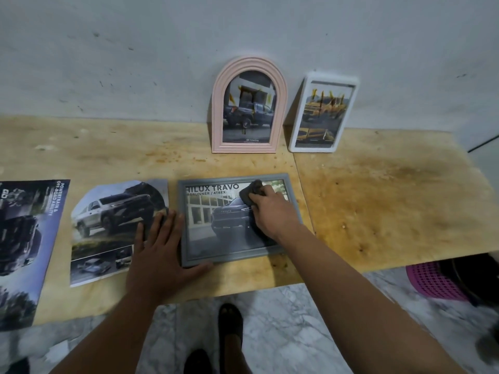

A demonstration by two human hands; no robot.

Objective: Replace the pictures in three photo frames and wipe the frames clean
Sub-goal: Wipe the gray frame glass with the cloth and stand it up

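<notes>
Right hand (272,209) gripping cloth (249,194)

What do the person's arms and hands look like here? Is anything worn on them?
Both forearms are bare up to the picture's edge: no sleeves show. The left hand and the right hand wear no gloves, and I see no watch, ring or bracelet on them. Nails look short and plain.

frames 3: grey (295,201), pink (217,109), white (293,136) | loose prints 2 (108,225) (24,238) | cloth 1 (249,191) | hands 2 (158,255) (272,211)
</notes>
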